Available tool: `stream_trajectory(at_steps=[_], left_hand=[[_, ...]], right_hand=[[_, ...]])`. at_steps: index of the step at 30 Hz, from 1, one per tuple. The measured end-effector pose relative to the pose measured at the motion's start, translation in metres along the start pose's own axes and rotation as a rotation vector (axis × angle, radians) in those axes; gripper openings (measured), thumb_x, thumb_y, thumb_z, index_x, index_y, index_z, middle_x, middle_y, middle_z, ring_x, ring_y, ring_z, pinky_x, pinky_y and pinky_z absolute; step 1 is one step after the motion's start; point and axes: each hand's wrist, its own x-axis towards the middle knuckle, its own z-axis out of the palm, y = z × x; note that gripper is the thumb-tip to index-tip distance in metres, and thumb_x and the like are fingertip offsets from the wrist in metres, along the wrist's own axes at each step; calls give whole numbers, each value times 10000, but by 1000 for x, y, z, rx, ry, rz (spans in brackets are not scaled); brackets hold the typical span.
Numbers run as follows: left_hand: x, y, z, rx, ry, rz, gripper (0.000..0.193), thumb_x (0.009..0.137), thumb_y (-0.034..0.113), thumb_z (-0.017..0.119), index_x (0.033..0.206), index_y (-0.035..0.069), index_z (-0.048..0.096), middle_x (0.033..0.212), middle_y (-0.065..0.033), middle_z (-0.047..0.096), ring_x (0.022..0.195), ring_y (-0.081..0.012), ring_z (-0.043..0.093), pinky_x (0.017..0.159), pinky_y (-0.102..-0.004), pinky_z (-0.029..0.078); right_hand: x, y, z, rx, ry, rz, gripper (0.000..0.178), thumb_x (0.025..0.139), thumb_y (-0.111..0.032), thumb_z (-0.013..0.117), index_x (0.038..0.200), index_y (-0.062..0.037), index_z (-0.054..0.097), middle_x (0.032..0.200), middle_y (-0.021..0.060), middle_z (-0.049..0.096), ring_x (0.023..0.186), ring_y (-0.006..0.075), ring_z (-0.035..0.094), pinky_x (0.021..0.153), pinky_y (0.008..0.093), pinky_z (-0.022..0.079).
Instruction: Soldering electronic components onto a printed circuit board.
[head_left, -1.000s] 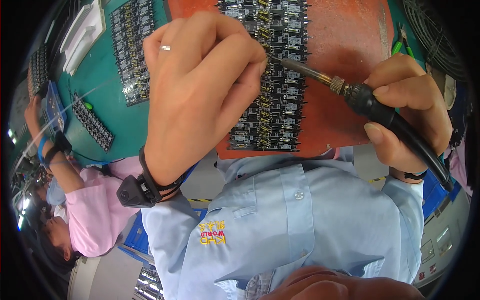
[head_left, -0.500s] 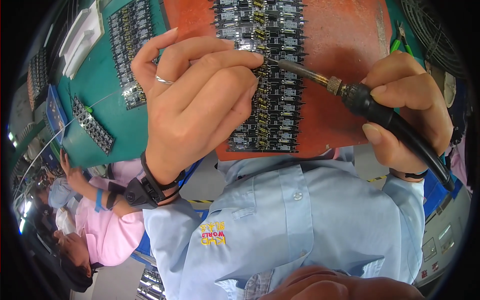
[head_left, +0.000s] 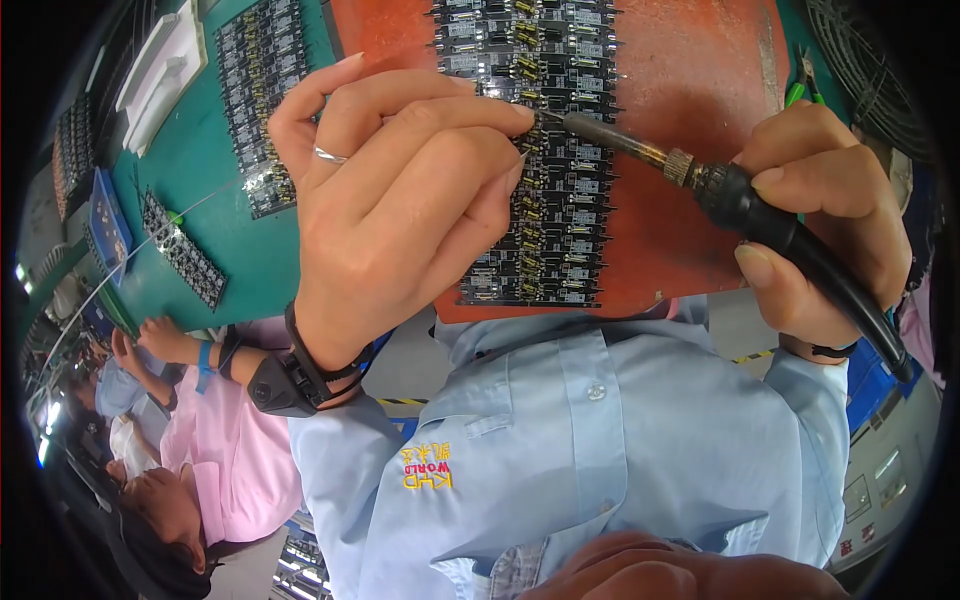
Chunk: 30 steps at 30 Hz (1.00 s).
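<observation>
A long panel of black circuit boards (head_left: 565, 225), with rows of small gold and silver parts, lies on a red-orange board (head_left: 690, 90). My right hand (head_left: 835, 185) grips a soldering iron (head_left: 765, 215) by its black handle, and the iron's tip points left, at the panel's middle row. My left hand (head_left: 385, 200) is over the panel's left side, fingers pinched together close to the tip. Thin solder wire (head_left: 205, 201) runs in from the left toward this hand, and a fine end shows by the fingertips. The exact contact spot is too small to make out.
On the green mat (head_left: 255, 270) lie another board panel (head_left: 262, 90), a smaller board strip (head_left: 185, 250) and a white tray (head_left: 160, 80). A blue tray (head_left: 110, 225) is farther left. Green-handled pliers (head_left: 803, 80) lie at the upper right. A person in pink (head_left: 235, 455) sits at left.
Both hands, the iron and the board panel have shifted very slightly to the right. The person at left has leaned and now has both hands together near the table edge.
</observation>
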Motion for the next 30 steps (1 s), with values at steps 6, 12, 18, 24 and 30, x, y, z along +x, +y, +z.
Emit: stream_trajectory(at_steps=[6, 12, 18, 24, 30], left_hand=[[-1, -2, -2, -20, 109, 12, 171, 757, 2, 772, 877, 59, 664, 871, -53, 722, 917, -245, 654, 958, -423, 442], [-8, -4, -4, -45, 135, -10, 204, 780, -42, 787, 905, 27, 640, 813, -71, 655, 818, -203, 601, 800, -341, 488], [-3, 6, -2, -124, 165, -147, 209, 798, -33, 796, 915, 3, 628, 826, -68, 640, 741, -167, 574, 686, -282, 472], [11, -1, -14, 71, 142, 9, 188, 819, -45, 776, 934, -19, 629, 829, -72, 649, 708, -163, 583, 664, -271, 466], [17, -4, -20, -35, 204, -3, 121, 869, -48, 720, 947, -23, 631, 865, -69, 630, 733, -150, 591, 679, -250, 460]], right_hand=[[-1, 2, 2, -39, 6, -53, 370, 767, -141, 779, 1021, 44, 583, 894, 223, 617, 765, 232, 596, 665, 319, 477], [-4, 0, 2, -32, 19, -46, 367, 766, -130, 777, 1024, 44, 583, 893, 225, 618, 766, 234, 598, 668, 316, 481], [-6, 1, 2, -23, 81, -133, 372, 784, -153, 778, 1035, 38, 580, 892, 221, 612, 766, 240, 593, 662, 346, 466], [2, -14, -2, 99, 237, -171, 400, 809, -229, 780, 1057, 12, 578, 885, 206, 601, 764, 242, 569, 661, 373, 433], [-13, -2, -25, 44, 172, -19, 408, 811, -252, 777, 1060, 2, 577, 882, 199, 599, 761, 233, 554, 668, 361, 429]])
